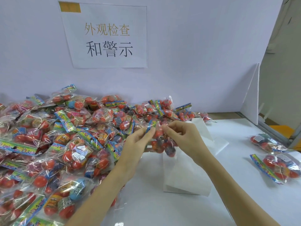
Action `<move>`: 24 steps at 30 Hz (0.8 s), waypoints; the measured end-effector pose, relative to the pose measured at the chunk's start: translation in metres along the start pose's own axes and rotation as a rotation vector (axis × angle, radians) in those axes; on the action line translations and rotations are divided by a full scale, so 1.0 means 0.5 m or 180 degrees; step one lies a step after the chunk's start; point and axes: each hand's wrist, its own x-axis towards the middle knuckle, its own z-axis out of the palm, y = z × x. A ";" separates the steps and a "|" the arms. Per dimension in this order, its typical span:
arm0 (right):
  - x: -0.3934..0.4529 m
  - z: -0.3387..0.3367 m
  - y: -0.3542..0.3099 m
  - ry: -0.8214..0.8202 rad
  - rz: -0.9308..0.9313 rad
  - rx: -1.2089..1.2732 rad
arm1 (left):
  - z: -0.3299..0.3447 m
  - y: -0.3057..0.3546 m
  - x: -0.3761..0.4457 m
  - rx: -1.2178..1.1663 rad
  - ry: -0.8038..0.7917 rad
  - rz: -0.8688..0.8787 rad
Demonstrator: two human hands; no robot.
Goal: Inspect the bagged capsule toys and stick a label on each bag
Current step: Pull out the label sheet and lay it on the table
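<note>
I hold one clear bag of red capsule toys (160, 144) up above the white table, between both hands. My left hand (138, 141) grips its left side near the colourful header strip. My right hand (182, 137) pinches the bag's top right with curled fingers. A large heap of bagged capsule toys (57, 144) covers the left half of the table, up to the back wall. Two separate bags (276, 167) lie flat at the right edge. Whether a label is on the held bag is not visible.
White paper sheets (187, 173) lie on the table under my hands. A printed sign (107, 36) hangs on the back wall. A white partition panel (252, 95) stands at the right, with a metal frame and yellow objects (281, 129) behind it.
</note>
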 end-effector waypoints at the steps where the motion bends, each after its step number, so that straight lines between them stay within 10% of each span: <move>1: -0.001 0.003 -0.002 -0.0020 0.0018 0.0019 | 0.002 0.001 -0.001 0.0074 0.0108 0.0037; 8: -0.009 -0.004 -0.019 -0.0719 0.0519 0.1094 | -0.011 -0.006 0.003 0.0482 0.0865 0.0499; 17: -0.005 0.008 -0.019 -0.0760 0.1066 0.2502 | 0.011 0.005 -0.013 0.0477 0.0656 0.0655; 24: -0.008 0.005 -0.018 -0.0533 0.0799 0.1541 | 0.011 0.008 -0.014 0.0143 0.0511 0.0409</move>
